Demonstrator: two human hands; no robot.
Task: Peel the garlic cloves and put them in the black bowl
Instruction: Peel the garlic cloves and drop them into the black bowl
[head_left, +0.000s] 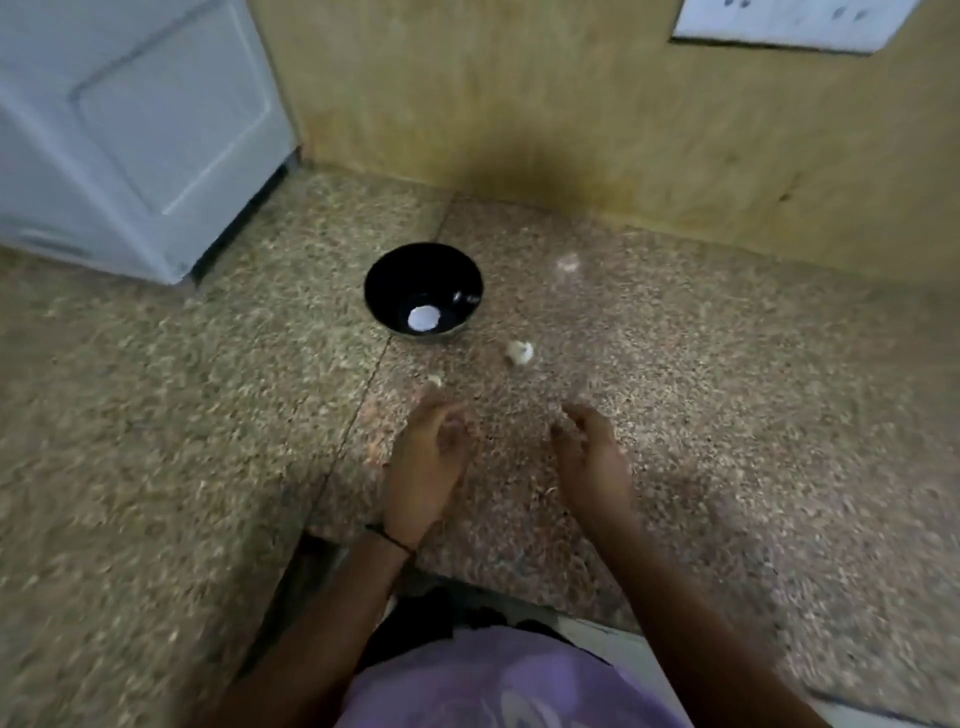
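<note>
Beyond the curled fingers (434, 415) of the left hand (426, 462) (hold unclear) and the slack, empty right hand (592, 457), pale garlic cloves (519, 353) lie loose near the round black bowl (395, 280); a sweep could scatter them.

We counted two hands: one left hand (423, 467) and one right hand (592, 457). One black bowl (395, 270) stood beyond the left hand, with one white spot (423, 318) inside that we could not identify. We counted three pale garlic bits: the near bit (435, 381) just ahead of the left hand, the middle bit (519, 352) ahead between both hands, and the far bit (567, 262) well beyond the right hand. One dark wristband (389, 540) circled the left wrist.
</note>
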